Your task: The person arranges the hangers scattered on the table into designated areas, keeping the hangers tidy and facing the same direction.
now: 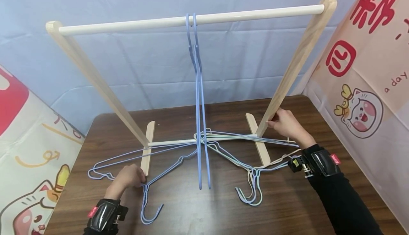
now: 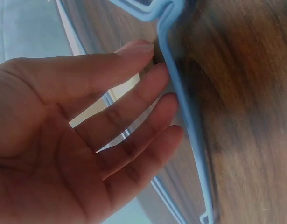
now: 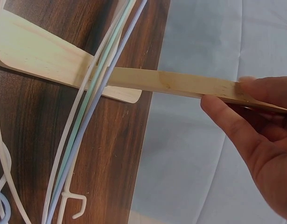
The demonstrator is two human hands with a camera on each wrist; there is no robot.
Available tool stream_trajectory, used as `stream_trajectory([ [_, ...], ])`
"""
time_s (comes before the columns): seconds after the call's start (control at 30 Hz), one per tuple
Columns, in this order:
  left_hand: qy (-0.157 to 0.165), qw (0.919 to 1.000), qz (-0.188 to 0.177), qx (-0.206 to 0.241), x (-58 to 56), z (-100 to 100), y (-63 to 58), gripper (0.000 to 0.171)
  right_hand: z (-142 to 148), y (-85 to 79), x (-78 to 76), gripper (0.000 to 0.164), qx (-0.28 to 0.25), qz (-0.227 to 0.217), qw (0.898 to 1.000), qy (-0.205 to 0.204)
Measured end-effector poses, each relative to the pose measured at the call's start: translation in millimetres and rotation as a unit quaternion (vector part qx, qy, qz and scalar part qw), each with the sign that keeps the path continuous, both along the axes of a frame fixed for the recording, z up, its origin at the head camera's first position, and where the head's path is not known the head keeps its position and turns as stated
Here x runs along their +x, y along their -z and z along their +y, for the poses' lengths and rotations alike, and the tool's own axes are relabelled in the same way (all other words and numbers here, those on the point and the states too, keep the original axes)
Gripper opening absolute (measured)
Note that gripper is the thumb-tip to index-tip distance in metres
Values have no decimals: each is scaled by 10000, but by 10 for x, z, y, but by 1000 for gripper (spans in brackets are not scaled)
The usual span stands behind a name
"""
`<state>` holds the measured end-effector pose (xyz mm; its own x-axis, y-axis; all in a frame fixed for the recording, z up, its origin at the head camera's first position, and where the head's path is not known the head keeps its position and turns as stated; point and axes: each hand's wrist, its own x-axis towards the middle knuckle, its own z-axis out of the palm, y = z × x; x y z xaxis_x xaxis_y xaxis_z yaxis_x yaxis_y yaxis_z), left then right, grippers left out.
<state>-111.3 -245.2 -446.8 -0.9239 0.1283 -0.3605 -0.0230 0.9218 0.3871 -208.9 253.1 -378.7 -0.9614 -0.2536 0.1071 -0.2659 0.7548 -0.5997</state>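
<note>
Head view: On a dark brown wood-grain table, a pale wooden clothes rack with a white rail stands toward the far edge, two blue wire-thin hangers hanging mid-rail. A person's left hand, fingers loosely bent, rests beside a blue hanger lying near the left front corner, its hook toward the near edge. Blue, green and cream hangers lie bunched right of centre, hooks also nearward. The right hand grips the rack's right wooden upright low down.

Left wrist view: Fingers spread apart from the thumb, fingertips meet the blue hanger's side; whether every one touches cannot be told.

Right wrist view: Thumb and fingers pinch the upright, above its rounded wooden foot, which the bunched hangers cross.
</note>
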Motion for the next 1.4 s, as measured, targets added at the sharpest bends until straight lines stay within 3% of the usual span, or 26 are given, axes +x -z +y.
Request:
stream_trajectory([
  [0.37, -79, 9998, -121, -124, 27, -12, 28, 26, -4, -4, 0, 28, 5, -6, 10000, 5],
  [0.93, -257, 9996, 20, -67, 41, -32, 99, 26, -2, -8, -6, 27, 39, -34, 10000, -2],
  [1.4, -112, 9999, 30, 116, 55, -13, 143, 25, 5, -8, 1, 27, 33, -46, 10000, 0],
])
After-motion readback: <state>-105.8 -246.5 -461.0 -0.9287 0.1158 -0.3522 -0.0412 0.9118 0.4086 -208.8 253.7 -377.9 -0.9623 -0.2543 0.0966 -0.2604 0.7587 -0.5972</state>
